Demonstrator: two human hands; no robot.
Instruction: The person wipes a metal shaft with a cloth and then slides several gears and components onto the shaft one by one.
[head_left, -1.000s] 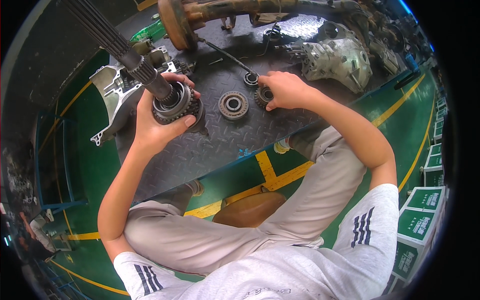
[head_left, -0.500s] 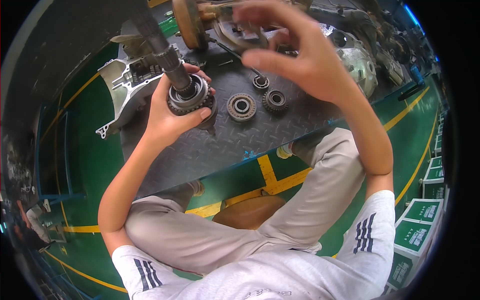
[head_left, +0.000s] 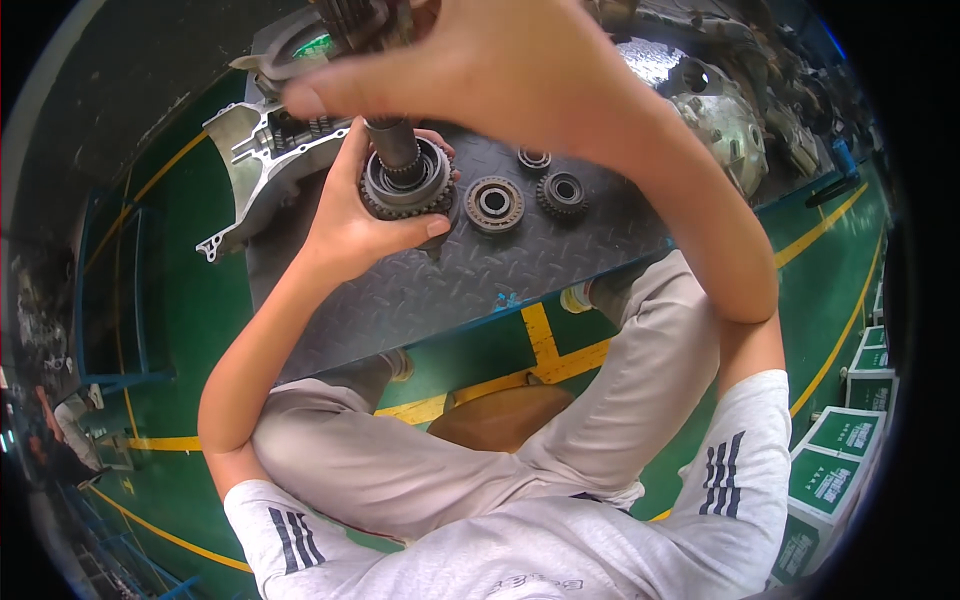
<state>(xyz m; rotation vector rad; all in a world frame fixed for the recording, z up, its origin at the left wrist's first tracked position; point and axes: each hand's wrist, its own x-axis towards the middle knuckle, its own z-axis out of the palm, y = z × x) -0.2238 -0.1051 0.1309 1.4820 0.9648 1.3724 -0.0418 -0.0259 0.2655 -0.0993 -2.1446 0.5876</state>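
Note:
My left hand (head_left: 348,232) is wrapped round a toothed gear (head_left: 410,190) on an upright gear shaft (head_left: 394,152), its thumb along the near side. In front of the upper shaft is my right hand (head_left: 500,80), thumb stretched out to the left and apart from the fingers, which are partly hidden near the top edge. The splined upper end of the shaft (head_left: 352,22) shows beyond this hand. Beside the held gear, on the dark tread-plate bench, lie a flat bearing-like ring (head_left: 494,204), a small gear (head_left: 562,194) and a smaller bearing (head_left: 534,158), partly covered by my right forearm.
An open metal housing (head_left: 235,180) rests at the bench's left edge. A silver casing (head_left: 720,130) and other dark machine parts stand at the back right. The tread-plate bench (head_left: 420,305) ends just before my knees. Green-and-white boxes (head_left: 835,455) are stacked at the right.
My right hand has swung left and nearer, from above the loose parts to in front of the shaft. The held gear shaft sits slightly further right in view.

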